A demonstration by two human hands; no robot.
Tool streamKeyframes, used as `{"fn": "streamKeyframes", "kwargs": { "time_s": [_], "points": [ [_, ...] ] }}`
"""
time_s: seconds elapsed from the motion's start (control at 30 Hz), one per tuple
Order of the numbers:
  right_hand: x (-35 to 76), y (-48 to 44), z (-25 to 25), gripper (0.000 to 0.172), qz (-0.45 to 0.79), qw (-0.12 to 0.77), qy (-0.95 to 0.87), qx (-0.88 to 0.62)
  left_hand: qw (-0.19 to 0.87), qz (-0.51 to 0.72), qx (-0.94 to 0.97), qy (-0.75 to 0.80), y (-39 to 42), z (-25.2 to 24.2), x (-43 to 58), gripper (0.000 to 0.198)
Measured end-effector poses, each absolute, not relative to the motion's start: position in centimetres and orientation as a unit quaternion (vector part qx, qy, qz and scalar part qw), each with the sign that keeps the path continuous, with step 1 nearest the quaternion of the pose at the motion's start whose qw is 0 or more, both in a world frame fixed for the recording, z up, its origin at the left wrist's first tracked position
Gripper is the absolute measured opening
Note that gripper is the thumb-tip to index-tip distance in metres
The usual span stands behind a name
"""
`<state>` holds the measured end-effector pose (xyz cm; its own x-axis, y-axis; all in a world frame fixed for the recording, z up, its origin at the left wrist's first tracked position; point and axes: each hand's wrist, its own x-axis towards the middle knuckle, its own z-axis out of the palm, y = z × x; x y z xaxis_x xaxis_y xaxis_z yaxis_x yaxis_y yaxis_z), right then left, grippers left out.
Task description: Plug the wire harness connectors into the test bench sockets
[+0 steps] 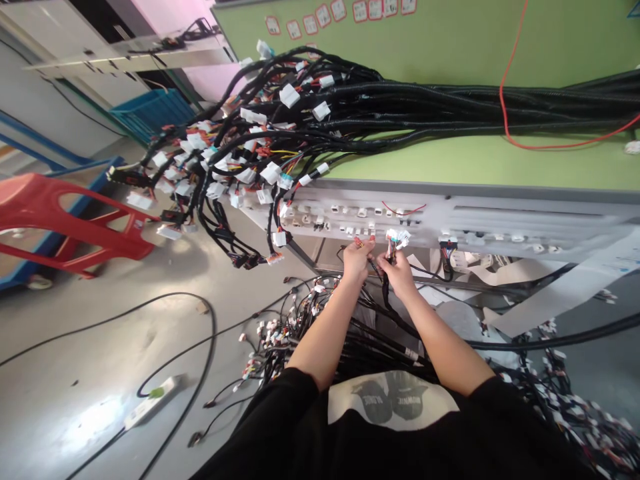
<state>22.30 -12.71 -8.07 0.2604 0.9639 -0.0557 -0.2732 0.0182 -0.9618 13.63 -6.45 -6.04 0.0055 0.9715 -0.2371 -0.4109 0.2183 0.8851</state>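
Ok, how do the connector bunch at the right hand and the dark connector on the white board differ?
The connector bunch is white and teal; the dark connector is mostly black. The bunch juts from the right hand; the dark connector sits on the white board. Both have coloured wires.

Black short-sleeved shirt (390,455) with pale, lettered print (393,401)

Left of me: grey floor (90,373), glossy, bright glare (95,423) on it; red plastic stool (43,207); blue crate (150,113) farther back; pinkish wall (175,10) beyond.
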Motion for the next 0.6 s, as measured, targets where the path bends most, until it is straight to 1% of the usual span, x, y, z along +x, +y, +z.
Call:
{"fn": "streamKeyframes", "kwargs": {
  "time_s": [0.33, 0.47, 0.6],
  "points": [
    [22.7, -12.7, -8.3, 0.028, 0.508, 0.618, -0.374, -0.469, 0.608, 0.555, 0.324, 0.466, -6.0, -5.4, 14.3, 0.009],
    [22.7, -12.7, -8.6, 0.031, 0.505, 0.617, -0.367, -0.478, 0.633, 0.524, 0.338, 0.458, -6.2, -5.0, 13.2, 0.015],
    [22.6, -12.6, -8.7, 0.03, 0.509, 0.614, -0.364, -0.481, 0.664, 0.528, 0.285, 0.445, -7.2, -4.9, 11.7, 0.023]
  ]
}}
